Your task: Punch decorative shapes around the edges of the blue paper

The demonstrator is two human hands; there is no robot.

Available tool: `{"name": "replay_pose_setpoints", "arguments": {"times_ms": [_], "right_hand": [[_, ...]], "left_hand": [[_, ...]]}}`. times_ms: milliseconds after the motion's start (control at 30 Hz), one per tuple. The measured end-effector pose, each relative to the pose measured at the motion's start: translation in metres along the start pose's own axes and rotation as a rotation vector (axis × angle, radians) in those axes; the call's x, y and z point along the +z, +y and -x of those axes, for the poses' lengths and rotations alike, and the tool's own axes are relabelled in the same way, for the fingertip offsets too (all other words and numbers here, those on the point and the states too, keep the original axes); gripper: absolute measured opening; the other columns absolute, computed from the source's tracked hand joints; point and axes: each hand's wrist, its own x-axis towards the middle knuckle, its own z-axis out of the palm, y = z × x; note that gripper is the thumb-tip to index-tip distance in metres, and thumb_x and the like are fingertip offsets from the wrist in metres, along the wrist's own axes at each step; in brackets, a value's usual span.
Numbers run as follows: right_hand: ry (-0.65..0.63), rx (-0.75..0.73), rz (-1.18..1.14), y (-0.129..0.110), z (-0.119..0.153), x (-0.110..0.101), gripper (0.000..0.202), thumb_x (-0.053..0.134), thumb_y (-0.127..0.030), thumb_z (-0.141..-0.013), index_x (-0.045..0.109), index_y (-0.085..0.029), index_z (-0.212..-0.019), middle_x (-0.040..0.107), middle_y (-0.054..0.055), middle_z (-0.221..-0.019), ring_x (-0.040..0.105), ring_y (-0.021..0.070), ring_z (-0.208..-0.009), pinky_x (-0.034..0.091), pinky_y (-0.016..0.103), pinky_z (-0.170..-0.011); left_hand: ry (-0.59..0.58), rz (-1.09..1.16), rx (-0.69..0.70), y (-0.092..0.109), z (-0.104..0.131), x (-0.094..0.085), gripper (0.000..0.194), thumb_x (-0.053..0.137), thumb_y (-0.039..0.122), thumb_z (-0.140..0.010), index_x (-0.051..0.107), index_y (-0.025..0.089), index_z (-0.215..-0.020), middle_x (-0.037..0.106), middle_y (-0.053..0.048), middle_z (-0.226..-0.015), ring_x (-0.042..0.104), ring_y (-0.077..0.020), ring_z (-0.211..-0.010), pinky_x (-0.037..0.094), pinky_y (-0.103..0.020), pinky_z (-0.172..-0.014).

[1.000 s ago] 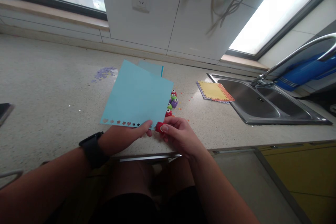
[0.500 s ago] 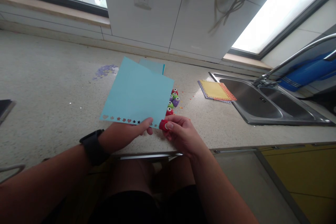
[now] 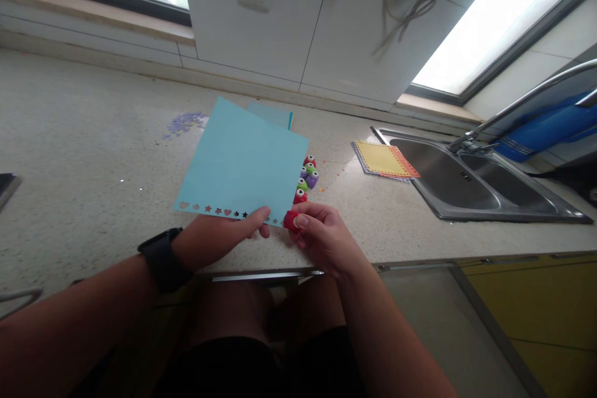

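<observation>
A light blue sheet of paper (image 3: 247, 161) is held tilted above the counter, with a row of small heart, star and leaf-like cutouts along its near edge. My left hand (image 3: 228, 230) pinches that edge, thumb on top and fingers beneath. At the sheet's near right corner, my right hand (image 3: 326, 236) grips a red craft punch (image 3: 291, 220), its thumb on the white button. The punch sits over the paper's edge. Just beyond it, several red, green and purple punches (image 3: 311, 179) stand together, partly hidden by the sheet.
More blue paper (image 3: 273, 115) lies behind the held sheet. Purple paper bits (image 3: 186, 123) are scattered at the left. A stack of yellow, orange and purple punched sheets (image 3: 385, 159) rests beside the steel sink (image 3: 448, 189). The counter's front edge is close to my legs.
The view has shifted very slightly. Both hands, the blue sheet and the red punch keep nearly the same positions, with the punch still at the corner.
</observation>
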Motion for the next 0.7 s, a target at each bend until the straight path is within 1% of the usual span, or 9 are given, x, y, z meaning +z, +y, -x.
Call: {"name": "replay_pose_setpoints", "arguments": {"times_ms": [167, 400, 700], "right_hand": [[0.0, -0.006, -0.005, -0.0008, 0.0001, 0.0004, 0.023, 0.086, -0.036, -0.074, 0.078, -0.018, -0.085, 0.067, 0.001, -0.074, 0.052, 0.0079, -0.057, 0.037, 0.02, -0.049], [-0.001, -0.01, 0.016, -0.001, 0.0001, -0.0002, 0.024, 0.086, -0.037, -0.075, 0.077, -0.018, -0.085, 0.067, 0.001, -0.073, 0.051, 0.0089, -0.057, 0.037, 0.023, -0.05], [-0.01, -0.02, 0.022, 0.0005, 0.0001, -0.0015, 0.022, 0.084, -0.036, -0.077, 0.077, -0.017, -0.086, 0.065, 0.001, -0.072, 0.05, 0.0088, -0.057, 0.036, 0.023, -0.051]], "left_hand": [[-0.003, -0.006, -0.008, -0.0009, 0.0003, 0.0, 0.042, 0.055, 0.054, -0.091, 0.071, 0.027, -0.063, 0.075, 0.003, -0.066, 0.065, -0.018, -0.065, 0.052, -0.031, -0.085], [0.003, 0.008, -0.02, -0.0008, -0.0003, 0.0009, 0.044, 0.055, 0.058, -0.089, 0.073, 0.027, -0.063, 0.074, 0.002, -0.066, 0.065, -0.0184, -0.063, 0.054, -0.032, -0.082], [-0.012, 0.008, -0.026, -0.0021, -0.0006, 0.0014, 0.045, 0.054, 0.057, -0.091, 0.073, 0.026, -0.064, 0.072, 0.003, -0.065, 0.063, -0.0175, -0.063, 0.052, -0.03, -0.084]]}}
